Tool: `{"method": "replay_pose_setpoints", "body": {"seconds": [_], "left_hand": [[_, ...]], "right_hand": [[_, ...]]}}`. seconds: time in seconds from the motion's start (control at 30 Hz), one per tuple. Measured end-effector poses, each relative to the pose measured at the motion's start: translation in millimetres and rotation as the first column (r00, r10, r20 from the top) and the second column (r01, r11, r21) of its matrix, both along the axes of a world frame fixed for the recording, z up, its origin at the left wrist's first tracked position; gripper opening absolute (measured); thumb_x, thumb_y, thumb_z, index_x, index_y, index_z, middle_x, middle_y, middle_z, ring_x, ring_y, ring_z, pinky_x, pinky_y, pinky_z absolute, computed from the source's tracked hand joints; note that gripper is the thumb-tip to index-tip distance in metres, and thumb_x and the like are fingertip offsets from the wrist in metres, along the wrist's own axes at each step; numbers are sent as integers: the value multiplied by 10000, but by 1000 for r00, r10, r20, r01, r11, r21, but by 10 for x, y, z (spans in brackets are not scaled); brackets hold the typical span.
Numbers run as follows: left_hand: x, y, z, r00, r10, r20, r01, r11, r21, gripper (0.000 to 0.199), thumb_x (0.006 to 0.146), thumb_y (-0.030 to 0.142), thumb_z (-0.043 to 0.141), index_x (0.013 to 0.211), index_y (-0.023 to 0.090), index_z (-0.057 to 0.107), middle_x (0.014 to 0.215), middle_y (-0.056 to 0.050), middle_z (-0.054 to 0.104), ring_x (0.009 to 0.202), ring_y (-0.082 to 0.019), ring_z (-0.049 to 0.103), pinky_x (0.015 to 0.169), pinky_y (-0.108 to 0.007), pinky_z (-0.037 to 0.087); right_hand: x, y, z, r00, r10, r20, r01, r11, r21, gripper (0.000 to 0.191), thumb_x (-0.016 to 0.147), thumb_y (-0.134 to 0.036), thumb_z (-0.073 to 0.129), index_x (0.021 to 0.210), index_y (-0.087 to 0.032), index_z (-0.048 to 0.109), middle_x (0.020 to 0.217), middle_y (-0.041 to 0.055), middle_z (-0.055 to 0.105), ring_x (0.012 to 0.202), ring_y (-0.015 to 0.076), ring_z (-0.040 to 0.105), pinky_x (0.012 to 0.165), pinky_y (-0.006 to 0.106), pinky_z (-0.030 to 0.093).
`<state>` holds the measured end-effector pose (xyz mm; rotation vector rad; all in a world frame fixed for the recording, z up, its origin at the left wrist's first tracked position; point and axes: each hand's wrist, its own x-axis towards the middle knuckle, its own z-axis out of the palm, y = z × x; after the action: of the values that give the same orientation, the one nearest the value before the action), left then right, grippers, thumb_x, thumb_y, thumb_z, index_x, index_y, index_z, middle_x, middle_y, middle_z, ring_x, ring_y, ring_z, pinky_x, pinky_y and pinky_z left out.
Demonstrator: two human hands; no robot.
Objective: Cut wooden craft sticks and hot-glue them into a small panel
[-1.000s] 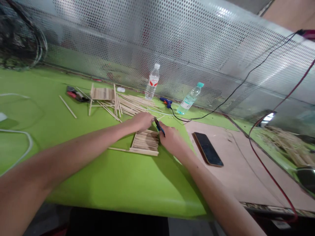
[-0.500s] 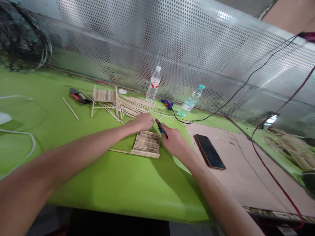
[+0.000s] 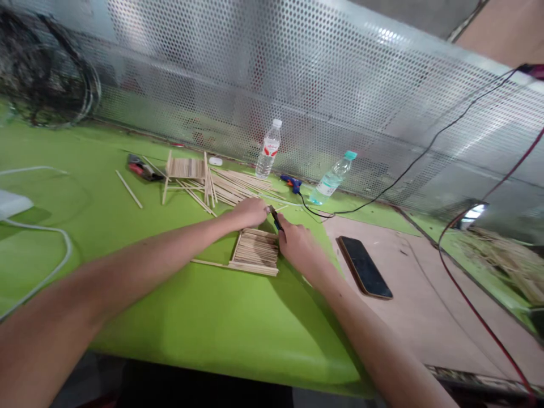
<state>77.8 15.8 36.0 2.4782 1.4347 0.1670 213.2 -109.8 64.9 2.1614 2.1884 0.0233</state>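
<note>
My right hand (image 3: 297, 241) is closed on a dark blue cutter (image 3: 276, 220), its tip pointing up and left. Just left of that tip is my left hand (image 3: 253, 212), fingers pinched together on something too small to make out. Below both hands a flat panel of wooden sticks (image 3: 256, 249) lies on the green surface, with one long stick reaching out to its left. Behind my left hand spreads a pile of loose sticks (image 3: 232, 184). A small stick frame (image 3: 186, 168) stands at the pile's left end.
Two bottles, one clear (image 3: 268, 148) and one green-capped (image 3: 334, 178), are near the mesh wall (image 3: 212, 79). Between them lies a blue glue gun (image 3: 292, 182) with a black cable. A phone (image 3: 364, 267) rests at right, red-handled pliers (image 3: 143, 168) at left.
The whole view has shifted slightly, moving the scene a little right and down. The cutter stands a bit more upright at my left fingertips. Both hands stay together in nearly the same place.
</note>
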Motion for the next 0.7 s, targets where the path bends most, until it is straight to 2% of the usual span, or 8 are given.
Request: {"method": "replay_pose_setpoints", "body": {"seconds": [0.17, 0.27, 0.4, 0.6, 0.7], "left_hand": [[17, -86, 25, 1000, -11, -29, 12, 1000, 21, 435, 982, 331, 393, 1053, 161, 787, 1111, -162, 779, 1022, -280, 737, 884, -352, 561], [26, -113, 45, 999, -22, -41, 23, 999, 25, 433, 983, 326, 396, 1061, 154, 786, 1113, -169, 777, 1032, -291, 736, 884, -362, 568], [38, -132, 71, 998, -20, -53, 21, 1000, 17, 392, 962, 304, 443, 1026, 133, 790, 1075, -182, 778, 982, -297, 745, 843, -358, 578], [43, -171, 77, 999, -24, -34, 25, 1000, 17, 377, 957, 281, 451, 1021, 138, 794, 1053, -189, 780, 957, -299, 750, 794, -349, 582], [44, -168, 61, 999, -13, -39, 14, 999, 31, 348, 937, 272, 485, 1032, 134, 791, 1054, -201, 777, 973, -314, 747, 798, -361, 580]], "right_hand": [[-1, -23, 16, 999, 28, 19, -28, 999, -14, 607, 1014, -205, 400, 1620, -174, 397, 1014, 156, 786, 881, 286, 748, 710, 328, 468], [-15, -11, 14, 999, 8, 53, -7, 1000, -27, 625, 1024, -203, 377, 1645, -141, 335, 1021, 173, 782, 889, 284, 750, 717, 328, 479], [-16, -14, 21, 997, 44, 66, -41, 998, -49, 664, 1014, -177, 373, 1669, -152, 267, 1044, 178, 774, 917, 287, 749, 755, 338, 491], [-2, -9, 26, 998, 34, 62, -32, 999, -35, 630, 1003, -169, 374, 1631, -126, 363, 1038, 204, 770, 901, 301, 745, 736, 350, 487], [26, -8, 50, 998, 56, -2, -56, 997, -48, 593, 990, -165, 403, 1581, -165, 452, 1062, 185, 777, 922, 282, 741, 765, 338, 476]]}}
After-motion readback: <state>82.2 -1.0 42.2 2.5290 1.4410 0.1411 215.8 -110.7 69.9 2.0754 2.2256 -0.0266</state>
